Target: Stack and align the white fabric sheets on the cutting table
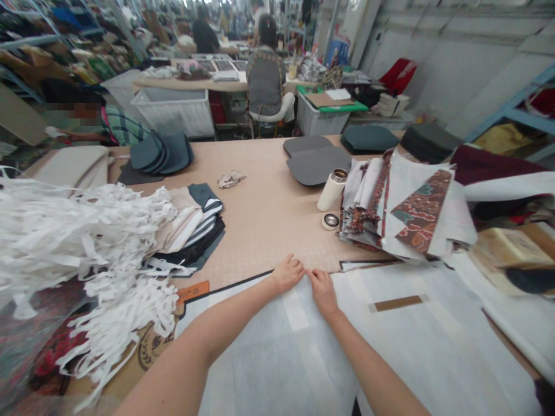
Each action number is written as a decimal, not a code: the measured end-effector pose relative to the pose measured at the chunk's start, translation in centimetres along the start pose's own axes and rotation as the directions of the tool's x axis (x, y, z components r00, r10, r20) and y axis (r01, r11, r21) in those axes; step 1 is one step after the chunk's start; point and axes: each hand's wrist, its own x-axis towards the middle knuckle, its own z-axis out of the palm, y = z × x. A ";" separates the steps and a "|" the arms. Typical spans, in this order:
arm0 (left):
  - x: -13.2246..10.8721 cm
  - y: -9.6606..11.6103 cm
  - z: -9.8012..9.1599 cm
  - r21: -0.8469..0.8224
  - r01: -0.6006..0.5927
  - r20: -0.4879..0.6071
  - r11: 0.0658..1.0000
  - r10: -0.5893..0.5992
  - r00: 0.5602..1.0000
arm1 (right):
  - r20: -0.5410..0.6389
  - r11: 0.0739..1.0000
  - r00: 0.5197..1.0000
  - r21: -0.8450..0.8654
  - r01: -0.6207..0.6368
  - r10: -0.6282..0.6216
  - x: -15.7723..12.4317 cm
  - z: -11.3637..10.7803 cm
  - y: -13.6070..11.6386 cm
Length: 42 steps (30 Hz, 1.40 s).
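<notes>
A large white sheet with a dark strip along its far edge lies over the near side of the tan table. My left hand rests at that far edge, its fingers curled and pressed together. Just to its right, my right hand has thumb and fingers pinched at the same edge, the fingertips of both hands nearly touching. What lies between the fingers is too small to make out. Right of my hands, another white sheet bears a brown strip.
White strips are heaped at left beside folded fabric pieces. An open cream bottle and its lid stand near patterned fabric at right. Dark cut pieces lie farther back. People sit beyond the table.
</notes>
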 end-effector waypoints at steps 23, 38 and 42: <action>-0.6 -0.8 -0.5 -0.305 0.848 0.371 0.433 -0.766 0.525 | 0.391 0.951 0.919 0.263 -0.163 0.050 7.6 0.7 0.3; -2.8 0.7 0.8 -0.234 0.543 0.151 0.806 -0.522 0.840 | 0.263 0.948 0.911 0.095 0.303 -0.318 6.3 -0.3 -0.4; -4.5 0.5 0.7 -0.218 0.538 0.135 0.814 -0.521 0.843 | 0.251 0.903 0.867 0.137 0.408 -0.430 5.8 -0.1 0.6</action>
